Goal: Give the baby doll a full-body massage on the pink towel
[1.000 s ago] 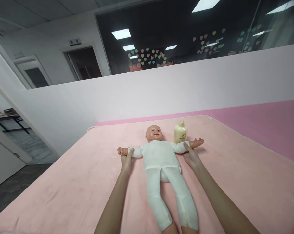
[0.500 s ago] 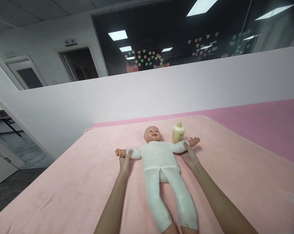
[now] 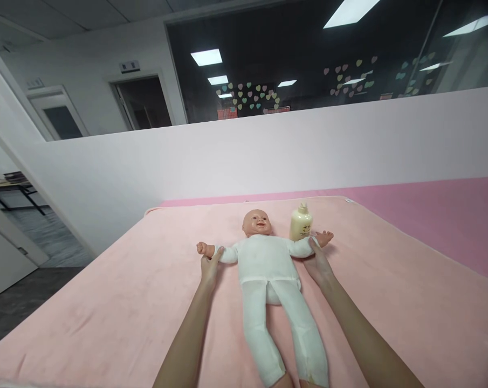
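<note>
A baby doll (image 3: pixel 268 261) with a white cloth body lies on its back on a pink blanket (image 3: pixel 126 302), head toward the far edge and arms stretched out sideways. My left hand (image 3: pixel 210 268) is closed around the doll's forearm on the left, thumb on top, just short of its small fist. On the other side my right hand (image 3: pixel 318 262) grips the opposite forearm near the wrist, thumb above and fingers hidden below. Right behind that arm stands a pale yellow pump bottle (image 3: pixel 301 222), its lower edge partly covered by the arm.
A low white wall (image 3: pixel 268 156) runs behind the blanket, with a dark window (image 3: pixel 292 54) bearing heart stickers above it. Pink surface (image 3: pixel 438 210) shows along the right. Past the left edge lie a grey floor and a distant table (image 3: pixel 13 186).
The camera view has shifted slightly, so the scene sits a little further right. Both hands keep their hold on the doll's forearms, and the doll's pose looks the same.
</note>
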A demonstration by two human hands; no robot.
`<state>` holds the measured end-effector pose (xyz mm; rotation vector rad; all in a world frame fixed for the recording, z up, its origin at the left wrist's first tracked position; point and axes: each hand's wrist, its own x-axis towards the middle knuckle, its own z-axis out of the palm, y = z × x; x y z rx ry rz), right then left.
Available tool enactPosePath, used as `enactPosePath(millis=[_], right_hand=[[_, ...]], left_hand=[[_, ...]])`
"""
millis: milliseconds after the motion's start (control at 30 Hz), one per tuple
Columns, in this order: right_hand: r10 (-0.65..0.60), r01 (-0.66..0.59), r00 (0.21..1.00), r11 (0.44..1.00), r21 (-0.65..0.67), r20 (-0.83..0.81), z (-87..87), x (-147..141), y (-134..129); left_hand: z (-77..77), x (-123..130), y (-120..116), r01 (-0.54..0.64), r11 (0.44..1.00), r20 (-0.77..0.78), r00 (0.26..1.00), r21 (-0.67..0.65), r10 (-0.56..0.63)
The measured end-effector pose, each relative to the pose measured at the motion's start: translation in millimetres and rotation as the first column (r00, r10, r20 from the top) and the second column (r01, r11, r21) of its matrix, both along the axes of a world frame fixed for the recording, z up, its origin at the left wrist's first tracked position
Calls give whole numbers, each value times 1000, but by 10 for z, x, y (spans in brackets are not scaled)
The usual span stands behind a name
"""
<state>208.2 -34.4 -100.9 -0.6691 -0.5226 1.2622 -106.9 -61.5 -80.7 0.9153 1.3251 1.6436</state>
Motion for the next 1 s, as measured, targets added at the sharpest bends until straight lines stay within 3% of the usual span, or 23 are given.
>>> enactPosePath(millis=[367,567,867,1000], right_hand=[[-23,24,999,999,21,-33,41,-21,-23],[-38,41,997,998,41,-60,11,-4,1],[29,-32,990,999,-17,-136,14,31,-23],[-15,8,988,999,-46,-151,30,28,-33]], left_hand=[[63,16,-29,-29,999,72,997,-16,30],[-2,-3,-8,-13,1000,85,996,-6,13],[-22,-6,9,-34,999,120,992,0,33],[8,-4,-27,-13,1000,77,997,-15,15]])
